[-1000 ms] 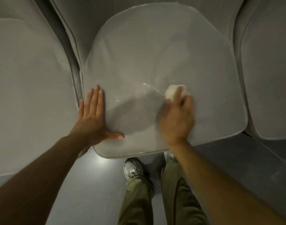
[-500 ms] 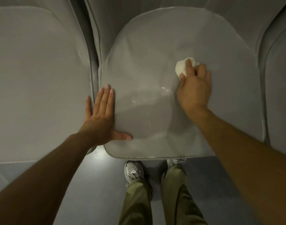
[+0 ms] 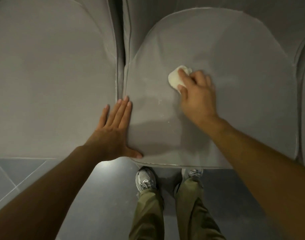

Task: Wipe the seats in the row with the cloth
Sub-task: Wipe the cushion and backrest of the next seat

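The right hand has its fingers curled over a balled white cloth, pressing it near the middle of the grey seat. It looks soft and light, best bunched under the palm. The left hand lies flat, fingers straight, on that seat's left edge.

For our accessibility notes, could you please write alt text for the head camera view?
A person's right hand holds a bunched white cloth on a grey seat, while the left hand rests flat at that seat's left edge. A second grey seat lies to its left, and shoes and olive trousers show below.
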Tool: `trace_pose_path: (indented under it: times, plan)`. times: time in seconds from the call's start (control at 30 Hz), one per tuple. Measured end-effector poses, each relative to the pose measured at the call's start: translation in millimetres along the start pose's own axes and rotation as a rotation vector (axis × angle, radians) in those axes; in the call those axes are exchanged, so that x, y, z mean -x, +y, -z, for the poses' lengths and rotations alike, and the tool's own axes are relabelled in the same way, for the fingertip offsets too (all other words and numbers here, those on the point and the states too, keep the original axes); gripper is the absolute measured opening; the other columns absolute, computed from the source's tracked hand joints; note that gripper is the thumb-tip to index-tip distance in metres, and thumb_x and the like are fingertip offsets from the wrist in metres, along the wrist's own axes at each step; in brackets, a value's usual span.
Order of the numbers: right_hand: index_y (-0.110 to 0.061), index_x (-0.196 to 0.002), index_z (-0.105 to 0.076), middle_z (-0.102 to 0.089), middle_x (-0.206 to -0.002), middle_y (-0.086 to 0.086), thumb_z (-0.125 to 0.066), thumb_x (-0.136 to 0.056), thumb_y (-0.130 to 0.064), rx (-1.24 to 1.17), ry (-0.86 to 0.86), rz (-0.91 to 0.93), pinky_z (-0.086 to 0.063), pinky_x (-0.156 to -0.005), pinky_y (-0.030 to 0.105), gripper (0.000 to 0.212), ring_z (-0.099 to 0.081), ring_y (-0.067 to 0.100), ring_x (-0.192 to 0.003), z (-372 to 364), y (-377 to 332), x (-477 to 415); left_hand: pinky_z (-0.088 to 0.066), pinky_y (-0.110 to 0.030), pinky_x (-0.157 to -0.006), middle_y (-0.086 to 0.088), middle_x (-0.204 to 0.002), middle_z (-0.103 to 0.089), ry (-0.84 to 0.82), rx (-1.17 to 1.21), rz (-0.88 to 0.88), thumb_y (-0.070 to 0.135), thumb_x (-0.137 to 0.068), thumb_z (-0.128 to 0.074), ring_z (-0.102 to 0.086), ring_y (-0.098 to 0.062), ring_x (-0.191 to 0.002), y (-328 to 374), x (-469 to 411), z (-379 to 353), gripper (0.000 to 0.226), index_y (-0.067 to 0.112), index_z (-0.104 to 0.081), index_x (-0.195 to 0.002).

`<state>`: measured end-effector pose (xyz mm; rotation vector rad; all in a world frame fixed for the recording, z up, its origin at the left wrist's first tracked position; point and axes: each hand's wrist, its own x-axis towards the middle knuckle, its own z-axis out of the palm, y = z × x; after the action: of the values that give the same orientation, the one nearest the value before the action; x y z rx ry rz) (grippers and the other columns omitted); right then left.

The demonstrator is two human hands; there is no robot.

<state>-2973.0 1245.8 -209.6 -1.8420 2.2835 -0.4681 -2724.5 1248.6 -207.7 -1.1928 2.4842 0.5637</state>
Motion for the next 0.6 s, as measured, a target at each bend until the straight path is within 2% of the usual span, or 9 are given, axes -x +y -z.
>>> trace_pose_path:
  times: [0.13,0.23,0.33,0.4,0.47,0.5,0.6]
  plan:
    - [-0.011,-0.126,-0.058,-0.06,-0.1,0.015,-0.044,-0.085,-0.025,-0.036,-0.081,0.124,-0.044,-0.068,0.039,0.046,-0.051,0.033,-0.079,-19,-39,55,0.005,-0.044,-0.117,-0.021,-0.157,-0.009,-0.033,-0.027,-0.01,0.098,-0.056,-0.029,-0.011,-0.033,-0.146,-6,7,-5,0.141,-0.004,-0.007,-0.149]
    - [-0.011,-0.125,-0.059,-0.059,-0.093,0.01,-0.058,-0.083,-0.018,-0.083,-0.106,0.247,-0.041,-0.062,0.037,0.043,-0.047,0.027,-0.075,-16,-54,103,0.008,-0.042,-0.117,-0.019,-0.157,-0.003,-0.031,-0.039,-0.027,0.1,-0.053,-0.028,0.003,-0.028,-0.147,-8,9,-8,0.143,0.001,0.006,-0.151]
    - [-0.007,-0.125,-0.058,-0.056,-0.09,0.013,-0.052,-0.085,-0.017,-0.139,-0.092,0.276,-0.041,-0.063,0.038,0.042,-0.044,0.027,-0.078,-9,-46,92,0.01,-0.039,-0.117,-0.016,-0.157,0.003,-0.024,-0.029,-0.04,0.098,-0.049,-0.038,0.016,-0.02,-0.146,-10,13,-7,0.147,0.007,0.017,-0.15]
    - [-0.005,-0.126,-0.057,-0.056,-0.09,0.018,-0.044,-0.087,-0.018,-0.146,0.001,0.201,-0.036,-0.066,0.04,0.043,-0.041,0.028,-0.08,-7,-39,60,0.011,-0.037,-0.117,-0.014,-0.157,0.005,-0.031,-0.018,-0.043,0.098,-0.048,-0.04,0.017,-0.018,-0.146,-13,11,-6,0.148,0.007,0.018,-0.15]
    - [-0.006,-0.128,-0.055,-0.055,-0.096,0.021,-0.042,-0.089,-0.022,-0.079,0.077,0.1,-0.032,-0.072,0.04,0.044,-0.043,0.031,-0.087,-1,-35,12,0.018,-0.033,-0.115,-0.012,-0.156,0.013,-0.011,0.005,-0.035,0.101,-0.048,-0.033,0.025,-0.015,-0.144,-15,4,-2,0.147,0.009,0.022,-0.148]
    - [-0.011,-0.133,-0.051,-0.054,-0.106,0.02,-0.043,-0.091,-0.024,-0.012,0.051,0.061,-0.032,-0.078,0.039,0.044,-0.045,0.033,-0.095,2,-36,-14,0.023,-0.032,-0.113,-0.008,-0.154,0.022,0.021,0.039,-0.015,0.102,-0.046,-0.03,0.032,-0.013,-0.14,-16,-4,3,0.146,0.011,0.029,-0.144]
    - [-0.028,-0.142,-0.036,-0.042,-0.131,0.008,-0.039,-0.098,-0.027,0.074,-0.18,0.061,-0.028,-0.093,0.036,0.044,-0.037,0.03,-0.115,-5,-43,-73,0.03,-0.035,-0.109,-0.002,-0.143,0.045,-0.023,0.135,0.099,0.102,-0.04,-0.032,0.045,-0.014,-0.129,-21,-28,20,0.144,0.018,0.044,-0.129]
